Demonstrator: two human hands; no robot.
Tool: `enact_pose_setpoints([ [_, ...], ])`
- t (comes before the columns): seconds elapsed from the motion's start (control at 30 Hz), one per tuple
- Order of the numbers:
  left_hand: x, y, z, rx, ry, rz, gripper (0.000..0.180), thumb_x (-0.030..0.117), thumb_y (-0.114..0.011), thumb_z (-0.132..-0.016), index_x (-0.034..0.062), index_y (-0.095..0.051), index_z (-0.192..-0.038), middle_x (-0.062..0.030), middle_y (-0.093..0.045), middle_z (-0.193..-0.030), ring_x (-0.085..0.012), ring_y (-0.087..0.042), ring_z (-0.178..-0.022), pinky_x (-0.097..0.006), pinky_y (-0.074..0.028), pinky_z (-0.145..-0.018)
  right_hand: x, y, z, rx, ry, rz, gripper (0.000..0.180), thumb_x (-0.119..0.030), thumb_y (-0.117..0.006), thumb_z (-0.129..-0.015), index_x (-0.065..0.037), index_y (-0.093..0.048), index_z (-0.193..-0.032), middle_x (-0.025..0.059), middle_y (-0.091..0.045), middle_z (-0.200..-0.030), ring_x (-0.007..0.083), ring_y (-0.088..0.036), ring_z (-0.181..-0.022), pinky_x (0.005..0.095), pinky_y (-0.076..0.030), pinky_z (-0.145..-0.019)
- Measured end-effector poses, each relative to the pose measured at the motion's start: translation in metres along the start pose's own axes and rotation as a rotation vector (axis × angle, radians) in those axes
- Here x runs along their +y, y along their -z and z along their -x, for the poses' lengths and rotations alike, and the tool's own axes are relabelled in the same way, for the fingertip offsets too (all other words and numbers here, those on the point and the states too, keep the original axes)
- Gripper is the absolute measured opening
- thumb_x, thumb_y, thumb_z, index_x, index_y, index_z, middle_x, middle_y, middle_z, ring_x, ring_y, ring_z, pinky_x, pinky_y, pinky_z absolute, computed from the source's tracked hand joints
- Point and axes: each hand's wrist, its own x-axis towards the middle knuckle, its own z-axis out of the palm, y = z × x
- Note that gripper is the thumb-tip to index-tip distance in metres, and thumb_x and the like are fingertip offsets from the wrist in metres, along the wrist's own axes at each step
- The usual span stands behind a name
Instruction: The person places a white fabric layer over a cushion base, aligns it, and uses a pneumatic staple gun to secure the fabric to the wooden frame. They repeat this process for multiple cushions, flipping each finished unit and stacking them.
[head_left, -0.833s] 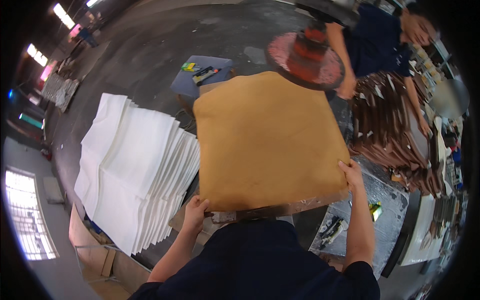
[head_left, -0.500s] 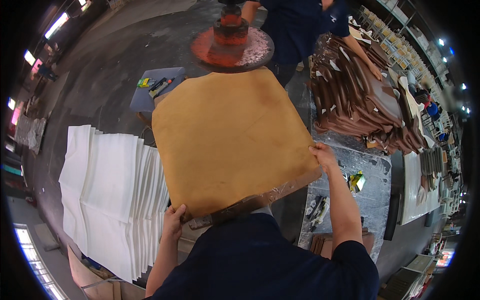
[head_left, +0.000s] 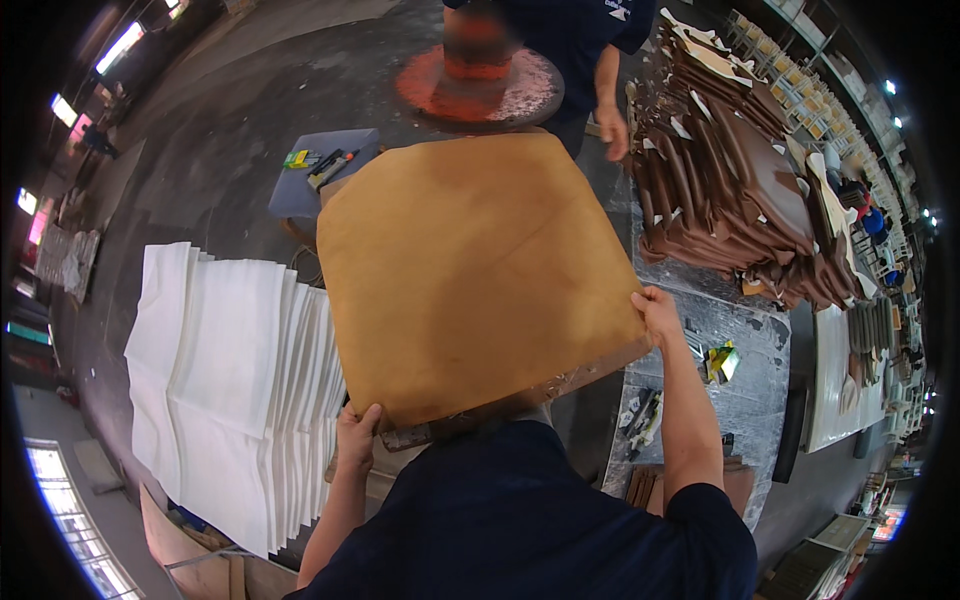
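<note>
left hand, right hand | gripping panel edges | white sheets alongside

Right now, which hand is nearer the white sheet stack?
Left. The left hand appears just right of the white sheet stack; the right hand is farther off, across the tan sheet.

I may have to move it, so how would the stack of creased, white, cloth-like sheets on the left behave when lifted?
The white stack would probably flop: it bends and drapes. Layers may slide apart, as their edges fan out. Each looks thin, so likely light.
</note>
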Motion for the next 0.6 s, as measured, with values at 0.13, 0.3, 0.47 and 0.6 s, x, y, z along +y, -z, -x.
enact_pose_setpoints([
  [0.13,-0.002,-0.002,0.002,-0.004,-0.027,0.011,0.029,0.004,-0.075,-0.106,0.001,-0.071,-0.134,-0.0058,-0.079,-0.127,-0.0151,-0.075,-0.112,-0.031,-0.058,-0.101,0.007,0.0,-0.004,-0.001,-0.013,-0.013,0.01,-0.012,-0.076,-0.106,-0.002,-0.075,-0.105,0.0023,-0.073,-0.092,0.0131,-0.065,-0.077,0.033,-0.055,-0.073],
  [0.3,-0.009,-0.003,0.003,0.001,-0.046,-0.014,0.029,0.004,-0.074,-0.106,0.0008,-0.069,-0.135,-0.0057,-0.079,-0.125,-0.0141,-0.074,-0.109,-0.031,-0.058,-0.099,0.011,0.007,-0.007,0.028,-0.062,-0.037,0.011,-0.014,-0.076,-0.107,-0.003,-0.074,-0.106,0.0017,-0.072,-0.092,0.013,-0.065,-0.078,0.0326,-0.055,-0.073],
  [0.47,-0.012,0.001,-0.003,0.267,-0.118,-0.321,0.038,0.012,-0.078,-0.103,-0.0008,-0.065,-0.137,-0.0135,-0.074,-0.134,-0.0243,-0.071,-0.123,-0.038,-0.055,-0.106,0.009,0.003,-0.005,0.015,-0.021,-0.076,0.01,-0.013,-0.078,-0.106,-0.004,-0.073,-0.104,0.0007,-0.072,-0.092,0.0124,-0.065,-0.079,0.0317,-0.054,-0.075],
  [0.6,0.012,-0.072,0.009,0.226,-0.688,-1.048,0.055,0.027,-0.079,-0.101,0.0017,-0.062,-0.146,-0.0218,-0.064,-0.148,-0.042,-0.054,-0.145,-0.052,-0.042,-0.123,0.017,0.005,0.003,0.065,-0.01,-0.035,0.01,-0.011,-0.079,-0.105,-0.004,-0.073,-0.102,0.0006,-0.071,-0.091,0.0123,-0.064,-0.078,0.0308,-0.054,-0.074],
])
